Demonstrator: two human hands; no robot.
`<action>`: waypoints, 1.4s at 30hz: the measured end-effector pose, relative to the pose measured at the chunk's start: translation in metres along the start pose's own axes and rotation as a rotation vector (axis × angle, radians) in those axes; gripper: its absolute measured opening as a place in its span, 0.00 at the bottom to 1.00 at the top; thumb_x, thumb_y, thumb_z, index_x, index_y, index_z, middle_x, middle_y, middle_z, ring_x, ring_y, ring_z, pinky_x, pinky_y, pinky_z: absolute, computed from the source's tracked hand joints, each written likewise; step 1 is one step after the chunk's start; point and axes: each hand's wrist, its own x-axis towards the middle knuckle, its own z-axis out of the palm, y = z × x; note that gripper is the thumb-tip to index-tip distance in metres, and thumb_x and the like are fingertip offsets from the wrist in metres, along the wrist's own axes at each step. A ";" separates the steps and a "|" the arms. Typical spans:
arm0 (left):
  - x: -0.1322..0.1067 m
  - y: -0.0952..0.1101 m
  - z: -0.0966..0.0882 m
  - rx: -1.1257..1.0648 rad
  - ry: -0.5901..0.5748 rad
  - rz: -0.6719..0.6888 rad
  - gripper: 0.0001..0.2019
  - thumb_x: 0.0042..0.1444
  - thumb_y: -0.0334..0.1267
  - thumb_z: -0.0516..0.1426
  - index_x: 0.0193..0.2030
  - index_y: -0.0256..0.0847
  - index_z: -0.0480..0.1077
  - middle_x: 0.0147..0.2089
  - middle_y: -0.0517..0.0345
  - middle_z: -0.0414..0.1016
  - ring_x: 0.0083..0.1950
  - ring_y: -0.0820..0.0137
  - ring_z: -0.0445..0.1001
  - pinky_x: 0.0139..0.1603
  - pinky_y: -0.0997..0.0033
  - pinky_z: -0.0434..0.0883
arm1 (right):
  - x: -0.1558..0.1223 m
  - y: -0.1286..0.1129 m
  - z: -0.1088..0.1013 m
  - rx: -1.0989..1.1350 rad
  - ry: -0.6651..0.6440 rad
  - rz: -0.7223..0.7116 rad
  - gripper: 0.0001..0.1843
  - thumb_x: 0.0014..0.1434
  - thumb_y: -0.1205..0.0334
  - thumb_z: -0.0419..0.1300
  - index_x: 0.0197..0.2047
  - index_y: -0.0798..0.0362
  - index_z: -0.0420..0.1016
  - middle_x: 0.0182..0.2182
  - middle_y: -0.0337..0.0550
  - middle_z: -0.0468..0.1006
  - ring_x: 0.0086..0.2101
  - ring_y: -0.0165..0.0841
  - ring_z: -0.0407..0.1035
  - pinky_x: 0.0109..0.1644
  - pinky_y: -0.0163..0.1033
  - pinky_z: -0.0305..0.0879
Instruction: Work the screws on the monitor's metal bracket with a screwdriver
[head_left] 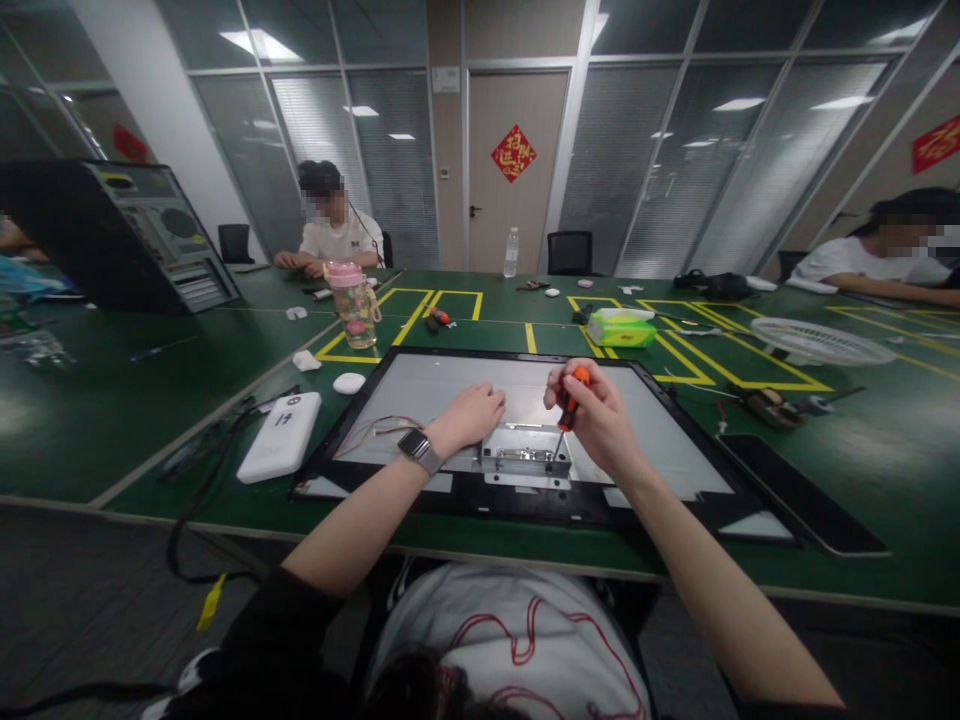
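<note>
A flat display panel (645,425) with a black frame lies on the green table before me. Near its front edge sits a silver metal bracket (517,462) with slots. My right hand (606,418) is closed around an orange and black screwdriver (571,400), whose shaft points down at the bracket's right end. Whether the tip sits in a screw is too small to tell. My left hand (474,414), with a watch (415,446) at the wrist, lies on the panel just behind the bracket's left end, fingers stretched out. Thin wires (386,425) run over the panel to the left.
A white power bank (281,437) and a pink-lidded bottle (352,308) stand left of the panel. To the right are a black slab (802,495), a green packet (621,328) and a white racket-like thing (821,342). A computer case (112,235) stands far left. Two people sit across.
</note>
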 end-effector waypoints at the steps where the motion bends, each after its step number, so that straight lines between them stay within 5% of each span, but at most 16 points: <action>1: 0.000 0.000 0.000 0.000 -0.002 -0.004 0.15 0.69 0.37 0.45 0.50 0.36 0.70 0.48 0.44 0.72 0.49 0.59 0.72 0.52 0.59 0.68 | 0.000 0.001 0.000 0.002 0.019 -0.005 0.11 0.55 0.55 0.67 0.35 0.49 0.69 0.30 0.36 0.71 0.25 0.28 0.64 0.30 0.36 0.60; 5: 0.000 0.001 -0.001 0.013 -0.009 -0.012 0.15 0.69 0.37 0.45 0.51 0.36 0.70 0.49 0.44 0.72 0.49 0.59 0.72 0.52 0.60 0.69 | 0.002 0.002 0.000 0.040 0.053 0.009 0.12 0.60 0.51 0.59 0.42 0.50 0.73 0.28 0.37 0.68 0.23 0.28 0.60 0.26 0.36 0.55; 11: -0.001 0.002 -0.005 0.008 -0.020 -0.006 0.15 0.69 0.36 0.45 0.50 0.35 0.71 0.48 0.44 0.72 0.49 0.60 0.72 0.54 0.59 0.69 | 0.001 0.005 -0.002 -0.086 0.027 -0.030 0.11 0.60 0.54 0.58 0.41 0.51 0.75 0.31 0.40 0.71 0.29 0.32 0.66 0.33 0.39 0.63; 20: -0.002 0.003 -0.004 -0.006 -0.006 -0.011 0.15 0.69 0.36 0.45 0.51 0.36 0.70 0.49 0.44 0.72 0.49 0.59 0.73 0.52 0.60 0.69 | -0.009 0.004 0.005 -0.394 0.211 -0.367 0.08 0.57 0.65 0.66 0.39 0.48 0.72 0.34 0.39 0.75 0.29 0.31 0.70 0.36 0.40 0.68; 27: -0.002 0.003 -0.005 0.022 -0.015 -0.008 0.15 0.69 0.37 0.45 0.50 0.36 0.70 0.49 0.44 0.72 0.49 0.59 0.72 0.53 0.60 0.68 | -0.011 0.005 -0.003 -0.519 0.111 -0.408 0.14 0.67 0.60 0.54 0.48 0.45 0.80 0.40 0.45 0.78 0.37 0.38 0.72 0.45 0.48 0.67; 31: -0.001 0.001 -0.003 0.023 -0.005 -0.004 0.14 0.69 0.37 0.46 0.50 0.36 0.70 0.49 0.45 0.72 0.49 0.60 0.72 0.53 0.61 0.68 | -0.008 0.004 -0.003 -0.563 0.146 -0.438 0.12 0.63 0.62 0.60 0.47 0.43 0.81 0.38 0.44 0.75 0.40 0.38 0.69 0.46 0.47 0.65; 38: 0.000 -0.001 0.001 0.006 0.007 0.002 0.15 0.69 0.37 0.46 0.51 0.35 0.71 0.48 0.45 0.72 0.49 0.60 0.73 0.53 0.60 0.69 | -0.002 0.007 -0.006 -0.505 0.256 -0.462 0.04 0.54 0.63 0.68 0.30 0.48 0.77 0.30 0.39 0.70 0.36 0.35 0.65 0.39 0.40 0.62; 42: 0.001 -0.002 0.003 0.009 -0.002 0.003 0.15 0.69 0.37 0.46 0.50 0.35 0.71 0.48 0.44 0.72 0.50 0.59 0.73 0.53 0.60 0.69 | 0.000 0.012 -0.012 -0.449 0.229 -0.379 0.05 0.60 0.59 0.63 0.37 0.49 0.80 0.32 0.39 0.71 0.31 0.31 0.65 0.35 0.37 0.62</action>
